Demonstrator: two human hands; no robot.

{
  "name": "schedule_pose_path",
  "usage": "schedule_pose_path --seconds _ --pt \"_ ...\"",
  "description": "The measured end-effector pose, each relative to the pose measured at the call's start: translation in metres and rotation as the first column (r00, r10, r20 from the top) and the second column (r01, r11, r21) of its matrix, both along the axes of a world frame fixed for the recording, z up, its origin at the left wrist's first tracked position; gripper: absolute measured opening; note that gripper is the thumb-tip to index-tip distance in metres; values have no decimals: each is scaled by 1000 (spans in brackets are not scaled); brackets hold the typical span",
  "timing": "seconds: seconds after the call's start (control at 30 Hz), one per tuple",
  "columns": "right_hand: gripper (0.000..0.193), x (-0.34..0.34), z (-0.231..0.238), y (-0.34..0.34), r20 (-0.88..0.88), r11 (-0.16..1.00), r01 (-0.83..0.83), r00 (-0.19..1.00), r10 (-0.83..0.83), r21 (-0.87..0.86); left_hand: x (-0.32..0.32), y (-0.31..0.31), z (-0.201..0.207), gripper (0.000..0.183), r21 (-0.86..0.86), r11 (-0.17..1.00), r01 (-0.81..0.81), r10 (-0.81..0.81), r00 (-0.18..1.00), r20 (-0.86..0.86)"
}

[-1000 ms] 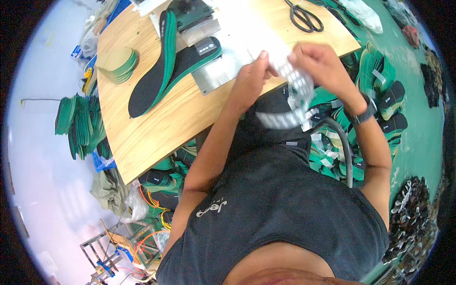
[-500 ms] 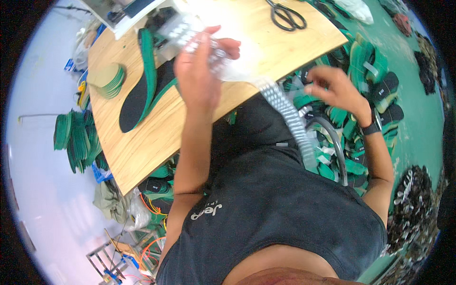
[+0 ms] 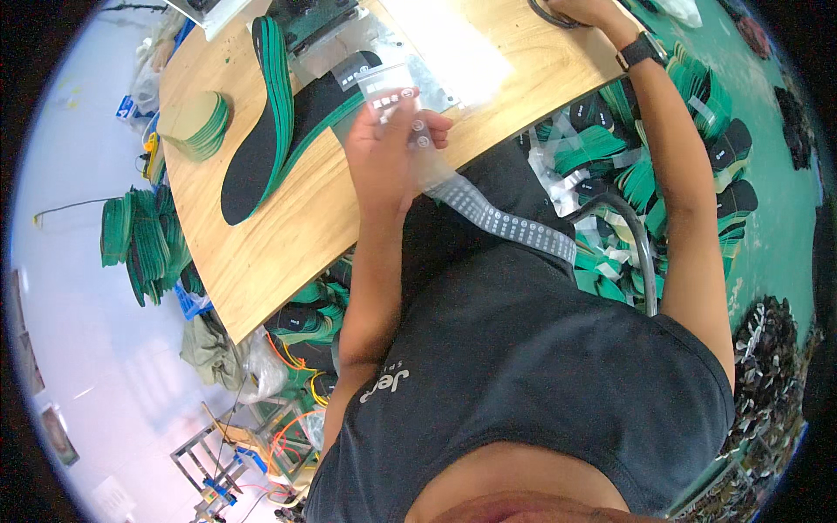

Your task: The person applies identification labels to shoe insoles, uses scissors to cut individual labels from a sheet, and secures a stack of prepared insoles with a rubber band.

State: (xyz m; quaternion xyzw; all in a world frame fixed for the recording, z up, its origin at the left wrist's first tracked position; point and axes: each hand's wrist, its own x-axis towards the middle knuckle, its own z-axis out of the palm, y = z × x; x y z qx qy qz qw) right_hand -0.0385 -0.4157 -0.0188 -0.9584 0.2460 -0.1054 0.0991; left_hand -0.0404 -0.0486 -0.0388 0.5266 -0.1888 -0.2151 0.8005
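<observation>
A clear film strip printed with rows of white labels (image 3: 510,225) is pinched in my left hand (image 3: 384,161), over the table's near edge. Its upper end rises past my fingers above a black insole, and the long tail droops across my lap. At the top edge of the view, my right hand (image 3: 586,10) closes on the black handle of the scissors (image 3: 549,12); their blades lie out of view. Left of my left hand lie black-and-green insoles (image 3: 253,179), some stacked and curled upward.
A stack of beige and green pads (image 3: 196,126) stands on the wooden table (image 3: 261,279) at left. Black machine parts (image 3: 318,22) sit at the back. Piles of green insoles (image 3: 602,157) fill the space beyond the table's right edge, beside a curved grey tube (image 3: 641,235).
My right hand has moved from beside the table up to the scissors and taken hold of the handle. My left hand has lowered slightly, and the strip's tail now sags across my lap.
</observation>
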Motion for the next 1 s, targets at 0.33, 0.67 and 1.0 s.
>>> schedule_pose_path --seconds 0.33,0.67,1.0 --pt "25 -102 14 138 613 194 -586 704 -359 787 6 26 17 23 152 983 103 -111 993 42" --pt "80 -139 14 168 267 278 -406 864 427 870 20 23 17 13 20 1000 5 -5 1000 -17" --pt "75 -129 27 166 226 186 -364 829 511 913 11 14 27 13 145 989 -27 23 999 25"
